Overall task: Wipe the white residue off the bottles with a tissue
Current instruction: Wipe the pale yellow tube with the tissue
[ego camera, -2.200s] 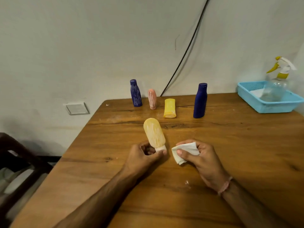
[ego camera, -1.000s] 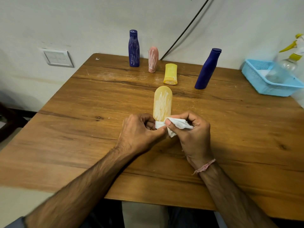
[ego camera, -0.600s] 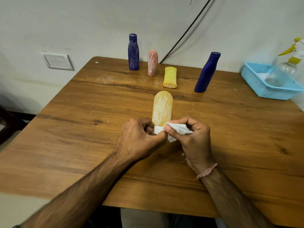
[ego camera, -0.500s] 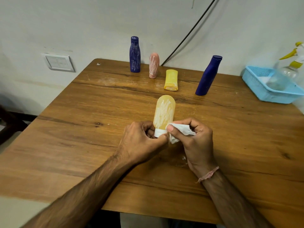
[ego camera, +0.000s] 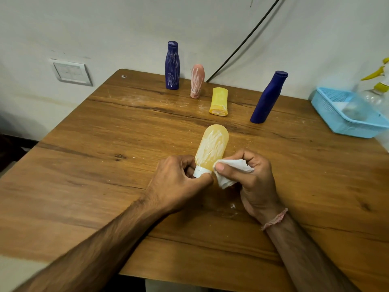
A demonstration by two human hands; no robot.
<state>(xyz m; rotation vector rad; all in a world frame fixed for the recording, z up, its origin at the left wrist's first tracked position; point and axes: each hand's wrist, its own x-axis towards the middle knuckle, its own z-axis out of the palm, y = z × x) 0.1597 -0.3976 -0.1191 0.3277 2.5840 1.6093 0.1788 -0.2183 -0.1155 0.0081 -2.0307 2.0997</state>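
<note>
An orange bottle [ego camera: 212,147] streaked with white residue stands cap-down in the middle of the wooden table [ego camera: 105,165]. My left hand [ego camera: 179,182] pinches its white cap. My right hand [ego camera: 250,178] grips a folded white tissue [ego camera: 230,172] against the bottle's lower right side. At the back stand a dark blue bottle [ego camera: 172,66] and a pink bottle [ego camera: 197,81], both streaked white, a small yellow bottle [ego camera: 219,101], and a blue bottle [ego camera: 268,98] without visible streaks.
A light blue basket [ego camera: 345,116] sits at the table's right edge with a clear spray bottle [ego camera: 374,95] in it. A black cable [ego camera: 242,45] runs down the wall behind the bottles. A wall switch [ego camera: 70,72] is at the left.
My right hand brought the tissue from the table beside the bottle up against its lower part. My left hand keeps its hold on the cap. The camera tilted down.
</note>
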